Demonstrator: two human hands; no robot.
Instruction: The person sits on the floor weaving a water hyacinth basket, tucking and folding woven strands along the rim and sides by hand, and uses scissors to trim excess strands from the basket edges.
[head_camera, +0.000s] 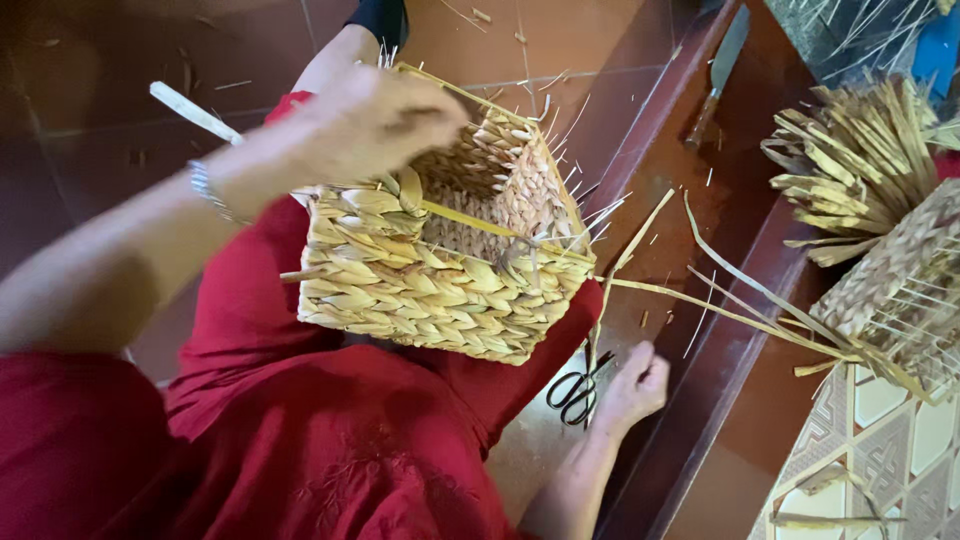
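A half-woven rectangular basket of pale straw braid (440, 270) rests on a red-clothed lap, left hand (375, 120) gripping its rim, while right hand (632, 385), fingers curled, reaches black-handled scissors (578, 390) just below the basket, likely for trimming stray ends.

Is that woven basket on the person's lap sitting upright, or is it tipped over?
Tipped. The woven basket lies on its side on the red-clothed lap, its open mouth facing up and right, so the inside shows. The left hand steadies its upper rim.

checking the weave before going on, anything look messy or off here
Loose stiff strands poke out of the woven basket along its open rim, untrimmed. Cut bits litter the floor beside it.
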